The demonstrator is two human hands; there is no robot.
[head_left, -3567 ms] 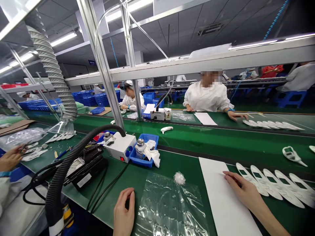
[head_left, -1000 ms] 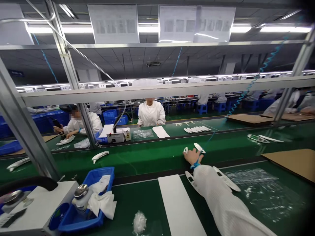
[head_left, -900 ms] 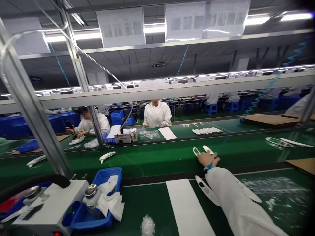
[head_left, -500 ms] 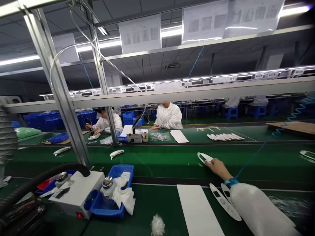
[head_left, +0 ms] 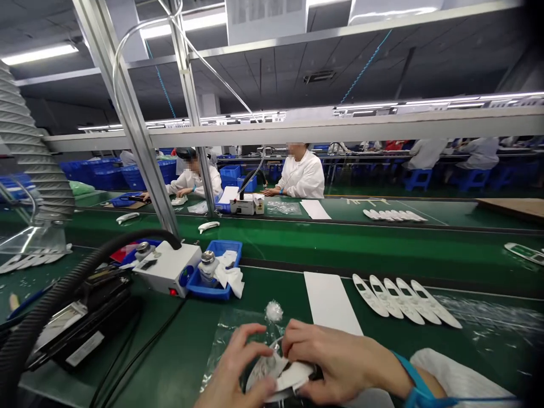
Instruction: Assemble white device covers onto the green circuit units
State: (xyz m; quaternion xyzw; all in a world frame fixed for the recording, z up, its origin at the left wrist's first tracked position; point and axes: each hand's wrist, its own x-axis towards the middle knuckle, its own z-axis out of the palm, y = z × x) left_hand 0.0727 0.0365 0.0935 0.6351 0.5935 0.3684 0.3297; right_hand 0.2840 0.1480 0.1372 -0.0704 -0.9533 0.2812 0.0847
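Low in the view, a rounded white plastic part (head_left: pixel 293 375) lies between my two hands, with something dark beneath it. My left hand (head_left: pixel 238 368) grips its left side, fingers curled and thumb below. From the other side my right hand (head_left: pixel 327 357), a blue strap at the wrist, pinches the part at its upper and lower edges. My fingers cover much of it, so its full shape is hidden. A clear plastic bag (head_left: pixel 225 340) is spread by my left hand. Right of my hands, several long white shells (head_left: pixel 403 300) with dark windows lie in a slanted row.
A white sheet (head_left: pixel 329 300) and a crumpled plastic ball (head_left: pixel 274 311) lie ahead. Leftward stand a blue tray (head_left: pixel 216 292) with bottle and wipes, and a white box (head_left: pixel 165 269) with a black hose. Beyond runs a green conveyor (head_left: pixel 297 241); two co-workers sit across it.
My right hand has come back from the conveyor to the near bench, and my left hand has entered view. Both now hold a white part. More shells show in the row; the view has tilted down.
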